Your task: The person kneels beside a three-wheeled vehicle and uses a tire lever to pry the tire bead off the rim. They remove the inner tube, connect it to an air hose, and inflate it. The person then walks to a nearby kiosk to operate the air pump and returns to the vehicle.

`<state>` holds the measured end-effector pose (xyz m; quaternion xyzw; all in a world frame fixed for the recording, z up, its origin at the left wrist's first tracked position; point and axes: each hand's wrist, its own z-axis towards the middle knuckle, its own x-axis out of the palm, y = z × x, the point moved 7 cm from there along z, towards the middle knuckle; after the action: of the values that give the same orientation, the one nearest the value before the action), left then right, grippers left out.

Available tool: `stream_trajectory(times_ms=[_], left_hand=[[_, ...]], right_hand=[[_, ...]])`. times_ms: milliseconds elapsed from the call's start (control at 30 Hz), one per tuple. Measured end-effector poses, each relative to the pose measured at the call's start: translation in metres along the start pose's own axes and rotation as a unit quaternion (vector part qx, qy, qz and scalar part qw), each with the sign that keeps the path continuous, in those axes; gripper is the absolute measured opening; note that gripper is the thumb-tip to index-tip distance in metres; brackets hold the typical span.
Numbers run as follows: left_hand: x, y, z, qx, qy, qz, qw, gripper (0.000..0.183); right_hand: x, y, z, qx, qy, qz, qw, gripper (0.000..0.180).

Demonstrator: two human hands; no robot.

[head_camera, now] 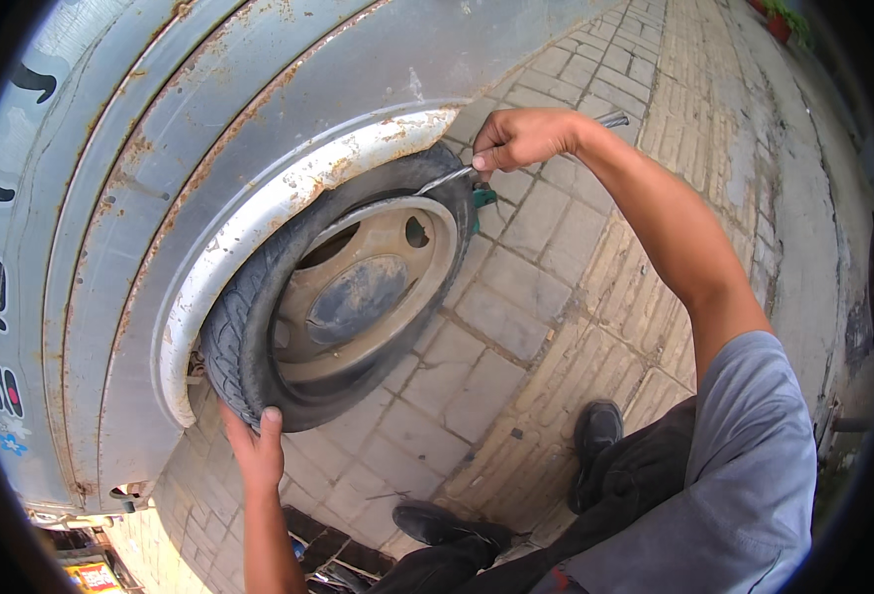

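A black rubber tire [230,338] on a dusty steel wheel rim [448,223] stands within the rusty white wheel arch of a grey vehicle. My left hand [257,445] grips the tire's lower left edge, thumb on the sidewall and fingers behind the tread. In my right hand [515,142] is a metal tire lever [448,178], its tip between the tire bead and the upper edge of the rim. The lever's other end sticks out beyond my right wrist. The tire bead stands apart from the rim on the left side.
The rusty vehicle body panel [133,245] fills the left. A green object [484,197] sits behind the tire's right edge. At the lower left, a dark compartmented box [326,549] holds tools beside my shoes. Brick paving [504,297] lies underfoot; a potted plant [778,26] stands at the upper right.
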<state>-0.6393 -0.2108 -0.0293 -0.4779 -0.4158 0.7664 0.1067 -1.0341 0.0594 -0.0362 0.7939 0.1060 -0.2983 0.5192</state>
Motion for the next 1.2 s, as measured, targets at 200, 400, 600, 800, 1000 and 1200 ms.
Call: stream_trajectory(times_ms=[200, 400, 600, 800, 1000, 1200], left_hand=[[-0.006, 0.010, 0.020, 0.013, 0.026, -0.013, 0.999, 0.084], [-0.003, 0.010, 0.022, 0.000, 0.021, -0.009, 1.000, 0.088], [0.003, -0.004, -0.003, 0.032, -0.019, 0.051, 0.998, 0.074], [0.004, 0.013, -0.012, 0.000, -0.036, 0.038, 0.999, 0.086], [0.026, 0.101, -0.035, -0.118, 0.109, -0.075, 0.984, 0.070], [0.007, 0.064, -0.020, -0.072, 0.045, -0.116, 0.990, 0.081]], right_hand=[[0.010, -0.001, 0.013, 0.049, 0.079, 0.104, 0.990, 0.031], [0.021, 0.003, -0.007, 0.087, 0.019, 0.139, 0.986, 0.037], [0.100, 0.038, -0.040, 0.095, -0.241, 0.234, 0.937, 0.037], [0.172, 0.022, -0.003, -0.008, -0.254, 0.521, 0.815, 0.028], [0.152, 0.045, 0.021, -0.181, -0.334, 0.291, 0.878, 0.027], [0.121, -0.011, -0.047, -0.055, -0.307, -0.024, 0.950, 0.034]])
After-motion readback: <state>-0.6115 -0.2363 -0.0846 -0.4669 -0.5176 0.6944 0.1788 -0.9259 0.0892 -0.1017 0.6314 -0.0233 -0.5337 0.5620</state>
